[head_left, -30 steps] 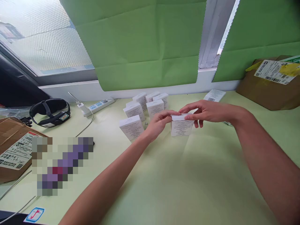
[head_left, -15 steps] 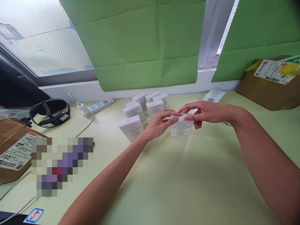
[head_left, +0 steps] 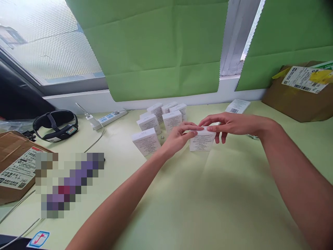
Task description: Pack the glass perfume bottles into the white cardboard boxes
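Observation:
A small white box (head_left: 202,141) with lines of fine print on its front stands upright on the table, between my two hands. My left hand (head_left: 180,137) pinches its upper left part, thumb at the front edge and index finger lying along the top. From the other side my right hand (head_left: 224,125) grips the upper right part, its thumb on the top front edge and its lower fingers hanging beside the box. The fingertips behind the box are hidden. Just left of my left hand stands another white box (head_left: 147,142), with several similar boxes (head_left: 172,119) grouped behind it.
A flat white packet with a barcode (head_left: 237,106) lies behind my right hand. Cardboard boxes sit at far right (head_left: 299,100) and far left (head_left: 15,146). A black head strap (head_left: 56,126), a power strip (head_left: 110,118) and a blurred purple item (head_left: 75,180) lie on the left.
My fingers have shifted slightly along the top of the box, and my right hand's lower fingers are a little more spread. The box stays in place.

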Tool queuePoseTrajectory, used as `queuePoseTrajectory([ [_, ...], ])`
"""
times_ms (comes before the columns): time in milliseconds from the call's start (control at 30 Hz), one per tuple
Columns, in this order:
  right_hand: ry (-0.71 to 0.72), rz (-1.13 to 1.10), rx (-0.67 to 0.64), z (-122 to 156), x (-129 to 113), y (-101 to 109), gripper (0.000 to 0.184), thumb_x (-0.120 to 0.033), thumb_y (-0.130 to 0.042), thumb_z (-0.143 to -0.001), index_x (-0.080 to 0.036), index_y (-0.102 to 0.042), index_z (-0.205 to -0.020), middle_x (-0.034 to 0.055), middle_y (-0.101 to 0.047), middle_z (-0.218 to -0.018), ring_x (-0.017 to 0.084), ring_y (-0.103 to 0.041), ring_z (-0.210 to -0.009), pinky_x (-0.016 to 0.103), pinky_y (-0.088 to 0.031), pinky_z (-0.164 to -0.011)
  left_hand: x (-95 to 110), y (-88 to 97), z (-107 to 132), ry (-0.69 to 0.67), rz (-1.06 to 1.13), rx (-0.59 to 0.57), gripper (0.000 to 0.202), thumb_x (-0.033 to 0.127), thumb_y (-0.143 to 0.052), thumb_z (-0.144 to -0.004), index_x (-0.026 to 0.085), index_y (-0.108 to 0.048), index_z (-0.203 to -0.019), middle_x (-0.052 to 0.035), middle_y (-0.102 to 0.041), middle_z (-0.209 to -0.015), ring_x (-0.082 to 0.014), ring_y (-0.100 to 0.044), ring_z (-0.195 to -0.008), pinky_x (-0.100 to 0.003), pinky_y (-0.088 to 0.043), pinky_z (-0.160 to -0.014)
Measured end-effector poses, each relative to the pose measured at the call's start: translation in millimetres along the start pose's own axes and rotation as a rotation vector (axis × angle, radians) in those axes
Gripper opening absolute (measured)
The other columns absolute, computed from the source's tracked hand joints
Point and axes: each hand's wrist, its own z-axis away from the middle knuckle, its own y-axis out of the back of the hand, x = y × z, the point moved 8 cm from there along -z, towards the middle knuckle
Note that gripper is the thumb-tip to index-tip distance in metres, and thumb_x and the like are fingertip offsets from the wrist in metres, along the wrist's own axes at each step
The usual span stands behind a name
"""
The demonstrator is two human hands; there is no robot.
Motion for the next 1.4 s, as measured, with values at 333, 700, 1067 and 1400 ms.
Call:
queuePoseTrajectory([
  [333,-0.08,-0.099,-0.044,-2,15,-4,0.056,-0.054,-0.065,-0.085,-0.035,-0.055,-0.138,0.0079,-0.061,-0.133,0.026,-0.073,-0.09,0.039,-0.063,-0.07,-9,-11.1,0,0.082,0.185,0.009,0.02,0.03,-0.058,-0.092,0.029,-0.07,-0.107,-0.0026,-0.065,-0.11,-0.0195,-0.056,-0.105,-0.034,-0.042,-0.09],
  [700,-0.127,-0.17,-0.065,-3,19,-7,0.069,-0.058,-0.066,-0.084,-0.033,-0.046,-0.144,0.0112,-0.06,-0.129,0.028,-0.073,-0.095,0.033,-0.063,-0.062,-15,-17.8,1,0.169,0.283,0.099,0.029,0.025,-0.054,-0.086,0.028,-0.063,-0.114,-0.0009,-0.064,-0.104,-0.0186,-0.055,-0.096,-0.029,-0.042,-0.078],
  [1067,-0.121,-0.127,-0.139,-4,14,-19,0.066,-0.068,-0.054,-0.087,-0.043,-0.042,-0.146,0.0081,-0.057,-0.136,0.024,-0.074,-0.089,0.031,-0.063,-0.06,-16,-22.0,7,0.206,0.211,0.155,0.03,0.04,-0.054,-0.092,0.026,-0.059,-0.118,-0.0022,-0.065,-0.104,-0.0209,-0.055,-0.1,-0.029,-0.043,-0.077],
  [1400,-0.158,-0.231,-0.164,-9,21,-22,0.075,-0.064,-0.063,-0.083,-0.041,-0.037,-0.15,0.0087,-0.061,-0.128,0.026,-0.075,-0.09,0.032,-0.063,-0.06,-26,-29.5,3,0.202,0.298,0.173,0.025,0.037,-0.052,-0.09,0.026,-0.057,-0.112,-0.0008,-0.064,-0.098,-0.0172,-0.054,-0.087,-0.025,-0.039,-0.067],
])
